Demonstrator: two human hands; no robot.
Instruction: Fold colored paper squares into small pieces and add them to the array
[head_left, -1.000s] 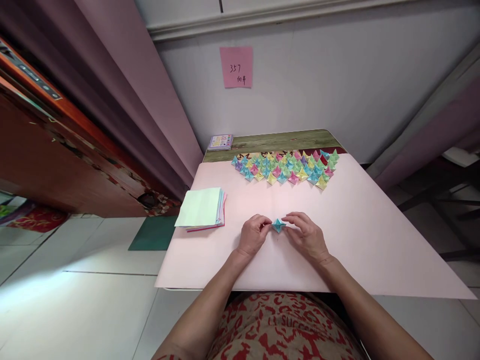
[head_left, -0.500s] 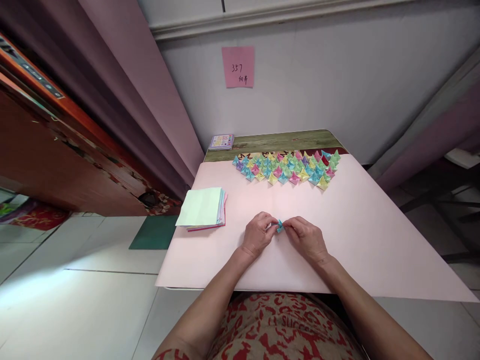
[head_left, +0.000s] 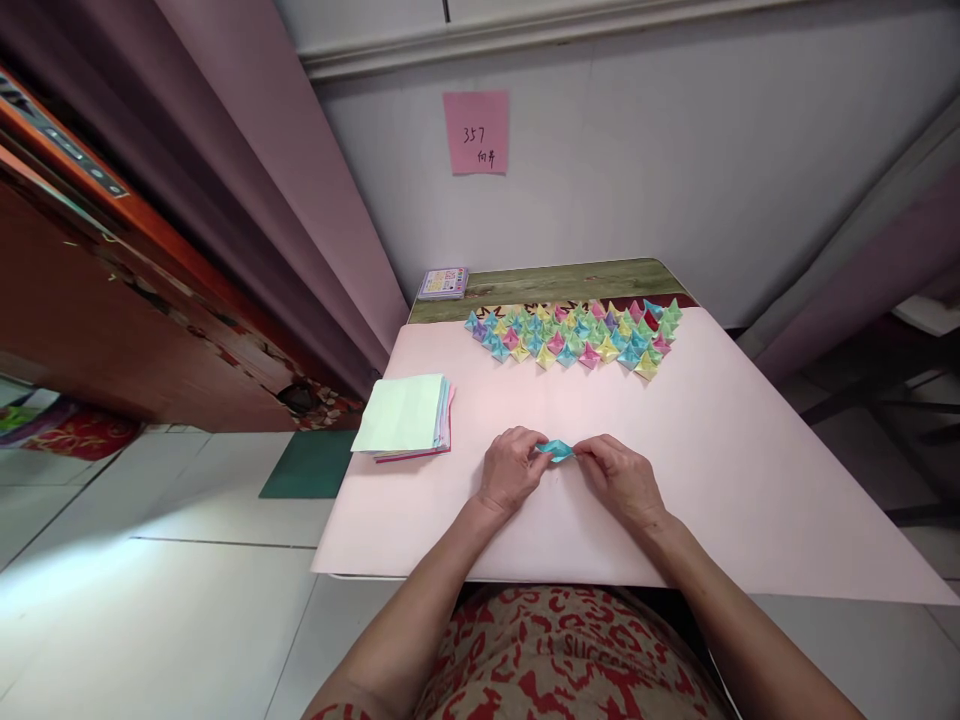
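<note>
"What's hidden?"
"Both tips of the paper [head_left: 557,451]: the left hand [head_left: 513,468] has its fingers clamped on one, the right hand [head_left: 622,480] on the other, at or just above the sheet [head_left: 735,470]. The shirt [head_left: 577,675] is cut off."
"Any writing?"
"The note [head_left: 476,133] says 357, with characters below; the shirt, 'SUCCE', then blurs. The booklet's [head_left: 443,283] print is too small."

The pink note [head_left: 477,130] on the wall [head_left: 675,150], beyond the table's [head_left: 697,450] far edge, bears a handwritten "357" above two smaller Chinese characters, the first 向, the second unclear. Capitals on the patterned shirt [head_left: 495,640] at the near edge begin "SUCCE"; the rest blurs. Print on the booklet [head_left: 444,283] at the far left corner is too small to read.
</note>
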